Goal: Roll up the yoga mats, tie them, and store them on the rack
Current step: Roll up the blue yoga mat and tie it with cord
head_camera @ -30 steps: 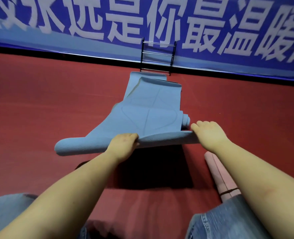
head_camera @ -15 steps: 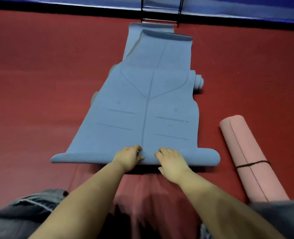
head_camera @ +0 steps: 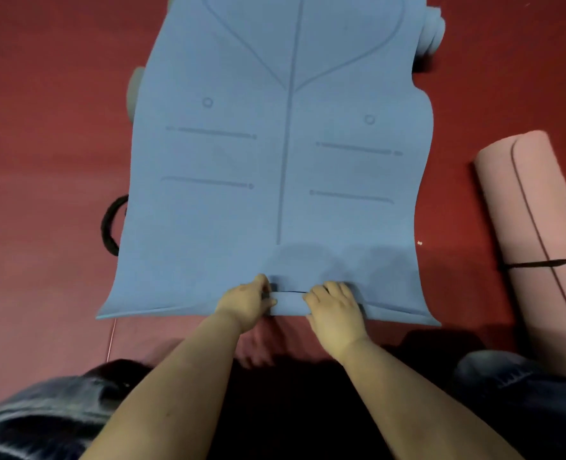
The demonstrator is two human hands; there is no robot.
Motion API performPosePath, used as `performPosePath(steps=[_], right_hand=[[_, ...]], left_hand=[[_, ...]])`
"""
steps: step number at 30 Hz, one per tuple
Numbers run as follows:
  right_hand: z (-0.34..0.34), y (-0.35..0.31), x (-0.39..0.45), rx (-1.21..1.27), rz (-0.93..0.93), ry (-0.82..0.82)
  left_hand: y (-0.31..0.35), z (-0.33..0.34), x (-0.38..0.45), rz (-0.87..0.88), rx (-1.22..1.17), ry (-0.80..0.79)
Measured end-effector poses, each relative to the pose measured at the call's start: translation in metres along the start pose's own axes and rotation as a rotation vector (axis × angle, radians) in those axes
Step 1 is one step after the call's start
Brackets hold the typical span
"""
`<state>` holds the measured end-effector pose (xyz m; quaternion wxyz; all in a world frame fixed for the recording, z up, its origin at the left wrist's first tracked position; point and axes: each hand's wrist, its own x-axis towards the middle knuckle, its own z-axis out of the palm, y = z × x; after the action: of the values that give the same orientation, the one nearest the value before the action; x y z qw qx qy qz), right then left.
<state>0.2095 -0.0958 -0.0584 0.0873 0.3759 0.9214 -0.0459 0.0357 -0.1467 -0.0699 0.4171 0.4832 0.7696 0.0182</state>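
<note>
A blue mat (head_camera: pixel 284 167) lies spread flat on the red floor (head_camera: pixel 42 127), printed with a centre line, short bars and small circles. At its near edge the left hand (head_camera: pixel 246 303) and right hand (head_camera: pixel 336 308) sit close together, fingers curled round a small fold of the mat, pinching the edge over. Just off the mat's right side lies a pink mat (head_camera: pixel 537 234), already rolled, smooth and tube-shaped, bound by a dark cord (head_camera: pixel 547 262). A black loop (head_camera: pixel 110 225) pokes out from under the blue mat's left edge, half hidden. Another blue roll (head_camera: pixel 432 34) peeks out at the far right corner, cut off. Blurred denim knees (head_camera: pixel 42 413) fill the bottom.
</note>
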Motion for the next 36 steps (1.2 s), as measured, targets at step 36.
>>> performPosePath(steps=[36], right_hand=[[0.058,-0.001,-0.017,0.286,0.050,0.147]], left_hand=[[-0.020,0.068,-0.028,0.013,-0.019,0.391]])
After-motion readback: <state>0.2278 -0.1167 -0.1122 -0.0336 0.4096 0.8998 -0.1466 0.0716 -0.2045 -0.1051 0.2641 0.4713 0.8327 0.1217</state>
